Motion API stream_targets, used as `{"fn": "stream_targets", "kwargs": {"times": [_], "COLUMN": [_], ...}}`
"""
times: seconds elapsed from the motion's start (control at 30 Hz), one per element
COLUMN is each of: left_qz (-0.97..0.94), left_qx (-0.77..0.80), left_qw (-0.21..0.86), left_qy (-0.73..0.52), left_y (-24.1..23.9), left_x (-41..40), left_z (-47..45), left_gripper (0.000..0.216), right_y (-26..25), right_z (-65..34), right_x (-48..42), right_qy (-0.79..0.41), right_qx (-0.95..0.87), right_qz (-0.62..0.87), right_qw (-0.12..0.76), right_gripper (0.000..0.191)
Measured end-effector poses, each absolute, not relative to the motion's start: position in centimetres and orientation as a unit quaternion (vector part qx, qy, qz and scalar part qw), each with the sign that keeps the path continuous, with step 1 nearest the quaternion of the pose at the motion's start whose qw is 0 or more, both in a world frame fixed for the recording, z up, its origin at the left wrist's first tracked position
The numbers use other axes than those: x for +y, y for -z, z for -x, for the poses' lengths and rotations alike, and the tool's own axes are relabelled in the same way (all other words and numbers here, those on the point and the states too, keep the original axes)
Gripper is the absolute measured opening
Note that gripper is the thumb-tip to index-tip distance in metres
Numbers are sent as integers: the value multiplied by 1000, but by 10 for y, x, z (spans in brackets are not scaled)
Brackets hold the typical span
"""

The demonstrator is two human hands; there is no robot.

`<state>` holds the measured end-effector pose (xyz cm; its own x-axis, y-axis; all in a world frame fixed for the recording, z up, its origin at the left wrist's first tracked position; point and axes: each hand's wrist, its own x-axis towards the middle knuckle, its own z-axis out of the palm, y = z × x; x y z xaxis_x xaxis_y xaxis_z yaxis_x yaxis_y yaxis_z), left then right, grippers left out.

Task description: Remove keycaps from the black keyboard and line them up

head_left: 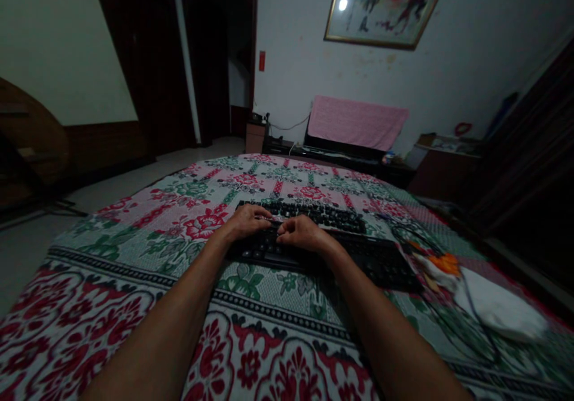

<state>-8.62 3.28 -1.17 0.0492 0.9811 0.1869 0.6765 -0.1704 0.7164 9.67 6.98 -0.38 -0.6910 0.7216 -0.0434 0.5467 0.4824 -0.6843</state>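
Note:
A black keyboard (368,257) lies on the flowered cloth in front of me. Right behind it is a second black panel of keys (332,217) with a pale near edge. My left hand (244,222) rests over the left end, where the two meet. Its thumb and a finger point right, apart from each other; the other fingers are hidden. Beside it, my right hand (301,232) is over the front keyboard's back edge, fingers curled and tips pressed together. Whatever they pinch, if anything, is too small and dark to make out.
The flowered cloth (197,225) covers the broad surface. At right lie dark cables (475,317), an orange item (446,263) and a white bag-like thing (502,305). Beyond stand a low dark cabinet and a screen under a pink towel (359,120).

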Motion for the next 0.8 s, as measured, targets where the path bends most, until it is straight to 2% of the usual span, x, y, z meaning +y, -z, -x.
{"fn": "stream_targets", "kwargs": {"times": [0.17,0.33,0.8], "left_qz": [-732,-734,-726], "left_qx": [569,558,589], "left_qw": [243,289,281], "left_qy": [-287,-258,-218], "left_y": [8,9,10], "left_x": [28,26,29], "left_z": [82,77,75], "left_gripper": [27,33,31], "right_y": [4,8,11], "right_z": [-100,-99,-97], "right_x": [68,70,73], "right_qy": [-347,-340,-359], "right_qx": [-852,-852,-853], "right_qz": [376,383,360], "right_qw": [113,112,120], "right_gripper": [21,24,26]}}
